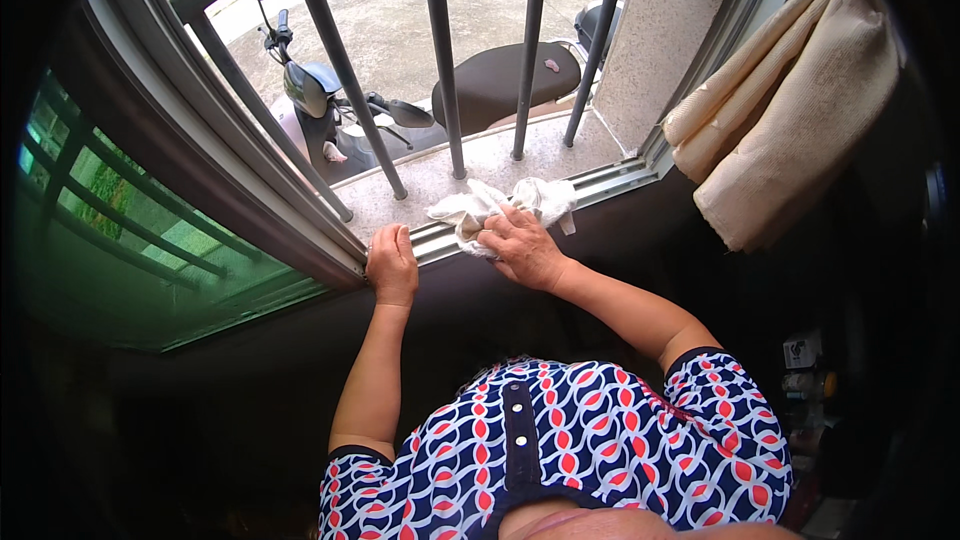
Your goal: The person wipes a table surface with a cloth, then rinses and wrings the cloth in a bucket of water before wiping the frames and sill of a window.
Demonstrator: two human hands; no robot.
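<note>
A bunched white cloth (545,200) lies over the metal window track (435,240), and my right hand (525,248) presses on it with bent fingers gripping its folds. At the left end of the open stretch of track, beside the window frame (225,145), rests my left hand (392,265). Its fingers are curled down over the track edge, and their tips are hidden from view, so whether they hold anything does not show. The cloth sits just inside the bars, partly on the pale stone sill (480,155).
Dark metal bars (445,50) stand beyond the track. Outside them are parked scooters, one with a brown seat (510,85). A green glass pane (140,240) is at the left. A beige curtain (800,110) hangs at the right, with small boxes (802,350) below.
</note>
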